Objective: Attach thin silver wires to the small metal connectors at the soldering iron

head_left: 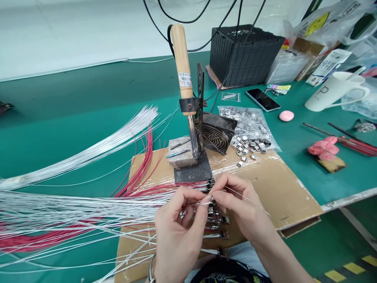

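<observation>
My left hand (184, 226) is closed in a pinch, with a thin white wire at its fingertips. Opposite it, fingertips almost touching, my right hand (240, 204) pinches too; a white wire (240, 193) trails out over its fingers to the right. Whatever small piece sits between the fingertips is mostly hidden. Beneath both hands lie several small connectors (223, 235) with white and red wires joined to them. A wide spread of white wires (88, 206) runs left from there, and a bundle of red wires (141, 169) curves up behind.
A soldering iron (182, 63) stands tip down in a metal stand, beside a fan (216, 133). Cardboard (273, 188) covers the work area. Loose metal connectors (246, 147) spill from a plastic bag (247, 120). Further right are a phone (263, 99) and a white mug (332, 92).
</observation>
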`<state>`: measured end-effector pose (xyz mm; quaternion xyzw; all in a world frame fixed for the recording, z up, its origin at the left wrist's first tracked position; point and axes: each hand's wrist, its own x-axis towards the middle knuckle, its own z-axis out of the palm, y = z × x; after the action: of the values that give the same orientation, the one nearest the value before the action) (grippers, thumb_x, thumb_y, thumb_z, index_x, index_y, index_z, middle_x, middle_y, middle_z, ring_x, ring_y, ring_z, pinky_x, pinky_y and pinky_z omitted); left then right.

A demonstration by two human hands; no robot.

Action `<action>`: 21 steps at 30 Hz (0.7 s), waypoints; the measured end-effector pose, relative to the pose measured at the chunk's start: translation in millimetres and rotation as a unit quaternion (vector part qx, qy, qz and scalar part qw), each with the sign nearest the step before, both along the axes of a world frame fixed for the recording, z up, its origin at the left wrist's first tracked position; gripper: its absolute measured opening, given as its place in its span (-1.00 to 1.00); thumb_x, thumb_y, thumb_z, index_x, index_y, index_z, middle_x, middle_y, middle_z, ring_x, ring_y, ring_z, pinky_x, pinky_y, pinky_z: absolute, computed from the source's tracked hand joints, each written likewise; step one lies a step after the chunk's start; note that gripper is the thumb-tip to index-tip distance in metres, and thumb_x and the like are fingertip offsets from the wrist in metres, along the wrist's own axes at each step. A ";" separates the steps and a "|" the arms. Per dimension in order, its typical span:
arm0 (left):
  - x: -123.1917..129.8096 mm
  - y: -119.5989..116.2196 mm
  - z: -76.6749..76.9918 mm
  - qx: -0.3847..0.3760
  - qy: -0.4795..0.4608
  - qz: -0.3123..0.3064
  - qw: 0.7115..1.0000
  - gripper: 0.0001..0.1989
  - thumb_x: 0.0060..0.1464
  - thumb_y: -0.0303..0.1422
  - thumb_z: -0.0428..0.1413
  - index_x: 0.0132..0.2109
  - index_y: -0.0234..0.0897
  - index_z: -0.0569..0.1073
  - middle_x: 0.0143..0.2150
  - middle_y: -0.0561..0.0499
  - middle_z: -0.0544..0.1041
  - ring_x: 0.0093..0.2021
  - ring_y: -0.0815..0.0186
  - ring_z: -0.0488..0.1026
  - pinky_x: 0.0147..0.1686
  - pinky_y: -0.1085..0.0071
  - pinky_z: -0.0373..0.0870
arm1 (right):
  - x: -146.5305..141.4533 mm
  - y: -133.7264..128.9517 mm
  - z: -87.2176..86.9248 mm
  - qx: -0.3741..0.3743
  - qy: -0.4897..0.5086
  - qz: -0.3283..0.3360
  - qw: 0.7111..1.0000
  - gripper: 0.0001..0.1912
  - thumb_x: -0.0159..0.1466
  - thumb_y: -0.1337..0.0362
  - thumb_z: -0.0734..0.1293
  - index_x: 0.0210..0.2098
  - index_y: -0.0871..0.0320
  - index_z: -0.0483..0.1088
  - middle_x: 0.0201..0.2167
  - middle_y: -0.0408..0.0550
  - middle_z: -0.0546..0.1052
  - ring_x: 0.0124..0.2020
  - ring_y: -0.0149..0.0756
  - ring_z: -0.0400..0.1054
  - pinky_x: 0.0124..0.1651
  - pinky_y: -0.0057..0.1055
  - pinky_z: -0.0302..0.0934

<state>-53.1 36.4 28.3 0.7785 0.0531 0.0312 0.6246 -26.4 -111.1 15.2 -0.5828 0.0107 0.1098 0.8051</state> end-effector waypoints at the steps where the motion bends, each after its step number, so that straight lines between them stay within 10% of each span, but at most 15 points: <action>1: 0.0 0.0 0.2 -0.004 0.010 -0.002 1.000 -0.91 0.17 -0.35 0.25 -0.31 -0.23 0.54 -0.42 0.02 0.57 -0.43 0.33 0.47 -0.47 0.52 0.34 | 1.5 -1.7 1.2 -0.006 0.001 0.008 1.000 -0.79 0.24 0.25 0.48 -0.48 0.15 0.46 -0.58 -0.25 0.33 -0.51 -0.45 0.10 -0.42 -0.46 -0.02; 21: 5.5 -2.7 4.9 -0.034 -0.015 0.014 0.999 -0.91 0.16 -0.41 0.26 -0.33 -0.23 0.53 -0.46 0.06 0.53 -0.50 0.40 0.38 -0.54 0.58 0.30 | -5.1 4.7 -1.4 0.021 0.014 -0.023 0.999 -0.81 0.27 0.15 0.52 -0.37 0.13 0.58 -0.62 -0.26 0.30 -0.53 -0.46 0.06 -0.42 -0.46 0.00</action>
<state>-47.6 33.7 33.2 0.7557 0.0558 0.0500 0.6506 -31.4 -106.5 13.8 -0.5638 0.0331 0.1001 0.8191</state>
